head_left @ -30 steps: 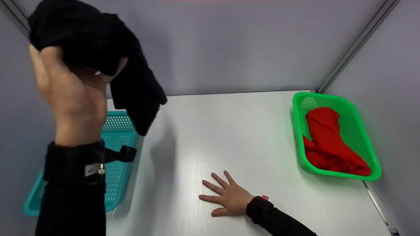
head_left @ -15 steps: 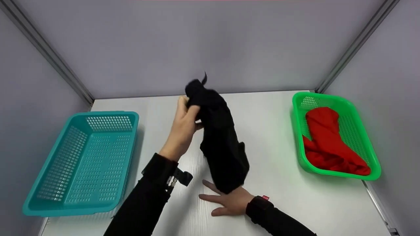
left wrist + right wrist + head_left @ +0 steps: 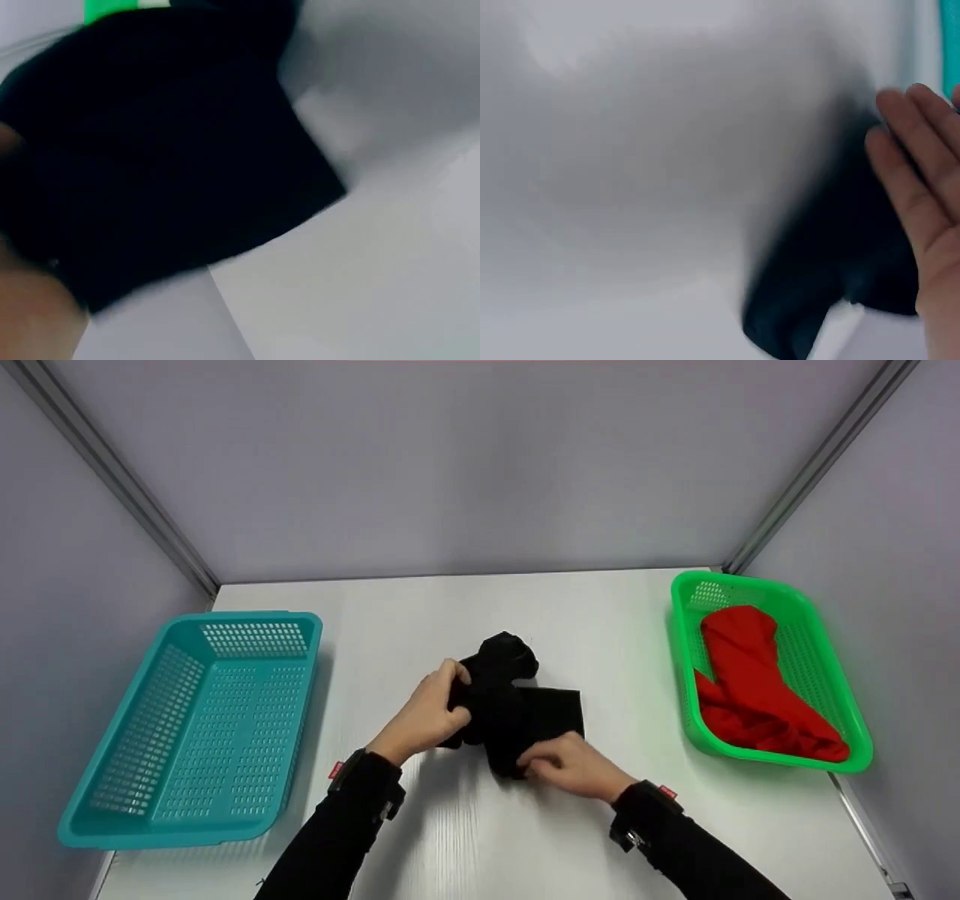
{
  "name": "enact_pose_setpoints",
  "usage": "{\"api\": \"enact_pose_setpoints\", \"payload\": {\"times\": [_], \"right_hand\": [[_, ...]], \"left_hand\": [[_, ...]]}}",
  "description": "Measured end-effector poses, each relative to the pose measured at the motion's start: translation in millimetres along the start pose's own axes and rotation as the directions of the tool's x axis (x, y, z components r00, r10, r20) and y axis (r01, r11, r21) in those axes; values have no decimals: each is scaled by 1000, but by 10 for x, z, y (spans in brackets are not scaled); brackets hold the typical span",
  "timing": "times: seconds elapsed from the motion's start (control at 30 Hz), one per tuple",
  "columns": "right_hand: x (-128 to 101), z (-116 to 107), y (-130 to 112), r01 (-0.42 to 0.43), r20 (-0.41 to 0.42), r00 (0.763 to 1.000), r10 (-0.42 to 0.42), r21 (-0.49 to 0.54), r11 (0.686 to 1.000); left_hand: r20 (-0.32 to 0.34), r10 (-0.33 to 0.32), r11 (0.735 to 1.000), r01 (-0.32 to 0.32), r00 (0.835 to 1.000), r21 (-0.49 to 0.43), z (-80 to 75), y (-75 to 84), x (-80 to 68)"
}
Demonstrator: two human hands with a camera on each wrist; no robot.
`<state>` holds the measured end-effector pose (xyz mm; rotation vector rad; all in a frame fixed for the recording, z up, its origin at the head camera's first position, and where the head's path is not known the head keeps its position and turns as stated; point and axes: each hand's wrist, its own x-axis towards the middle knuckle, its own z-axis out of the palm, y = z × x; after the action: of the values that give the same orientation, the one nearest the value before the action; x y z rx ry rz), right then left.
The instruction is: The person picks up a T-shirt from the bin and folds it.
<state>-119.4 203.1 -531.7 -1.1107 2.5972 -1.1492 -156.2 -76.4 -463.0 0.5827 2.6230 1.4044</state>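
Observation:
A crumpled black garment [image 3: 491, 697], its kind unclear, is bunched low over the middle of the white table. My left hand [image 3: 431, 712] grips its left side between thumb and fingers. At the near edge, my right hand [image 3: 574, 765] pinches the fabric with bent fingers. Dark, blurred fabric [image 3: 165, 150] fills much of the left wrist view, with a bit of hand at the lower left. In the right wrist view, several fingers [image 3: 911, 180] lie across the black fabric [image 3: 832, 240]; the thumb is hidden there.
A teal basket [image 3: 315, 660] stands on the left of the white table [image 3: 615, 660]. On the right, a green basket [image 3: 679, 660] holds a folded red cloth [image 3: 750, 682]. Grey panels [image 3: 480, 472] enclose the back and sides.
The left hand has brought the black garment down from the upper left to the table's middle. The right hand, previously spread flat on the table, has lifted and bent its fingers at the fabric.

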Motion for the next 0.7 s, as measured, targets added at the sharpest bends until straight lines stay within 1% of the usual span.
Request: {"api": "enact_pose_setpoints", "payload": {"times": [0.03, 0.07, 0.1, 0.13, 0.17, 0.2, 0.23, 0.27, 0.33, 0.37, 0.43, 0.5, 0.53, 0.57, 0.63, 0.67, 0.7], "right_hand": [[23, -84, -1, -24, -88, 996, 24, -4, 1000], [55, -167, -7, -51, -179, 983, 46, -20, 999], [94, -249, -15, -82, -257, 964, 71, -29, 996], [138, -326, -27, -118, -316, 944, 100, -39, 992], [187, -397, -33, -150, -353, 928, 121, -55, 987], [239, -466, -41, -173, -362, 921, 140, -58, 983], [293, -523, -42, -190, -347, 924, 160, -53, 980], [346, -570, -45, -211, -309, 932, 192, -28, 977], [438, -621, -35, -237, -199, 951, 236, 17, 971], [478, -625, -26, -246, -147, 958, 248, 29, 969], [540, -597, -5, -243, -81, 966, 245, 37, 969], [576, -544, 32, -201, -71, 977, 202, 10, 979], [587, -520, 51, -198, -82, 977, 198, 14, 980], [591, -506, 59, -216, -96, 971, 219, 38, 976], [581, -510, 76, -277, -127, 947, 294, 137, 951], [573, -529, 85, -312, -142, 928, 344, 207, 927], [562, -559, 85, -345, -150, 904, 401, 300, 889]], "left_hand": [[10, -10, 1000, 10, 1000, -6, 9, 12, -27], [11, -1, 1000, 0, 1000, 2, 18, 32, -49], [7, 21, 1000, -21, 1000, 18, 30, 54, -65], [-3, 58, 997, -57, 998, 48, 43, 80, -77], [-15, 105, 990, -103, 994, 94, 54, 111, -88], [-18, 156, 979, -152, 988, 138, 63, 146, -98], [-7, 215, 961, -210, 977, 181, 64, 184, -106], [14, 268, 941, -265, 963, 213, 60, 230, -117], [72, 347, 903, -354, 935, 244, 47, 328, -139], [101, 381, 886, -394, 919, 246, 35, 376, -146], [148, 434, 862, -457, 889, 219, 5, 460, -146], [156, 458, 857, -482, 875, 183, -39, 510, -134], [146, 458, 863, -478, 877, 165, -71, 523, -124], [122, 448, 873, -463, 886, 155, -108, 525, -113], [34, 395, 908, -396, 918, 141, -200, 509, -92], [-26, 355, 927, -348, 935, 140, -253, 494, -82], [-89, 316, 943, -302, 945, 139, -307, 476, -70]]}}
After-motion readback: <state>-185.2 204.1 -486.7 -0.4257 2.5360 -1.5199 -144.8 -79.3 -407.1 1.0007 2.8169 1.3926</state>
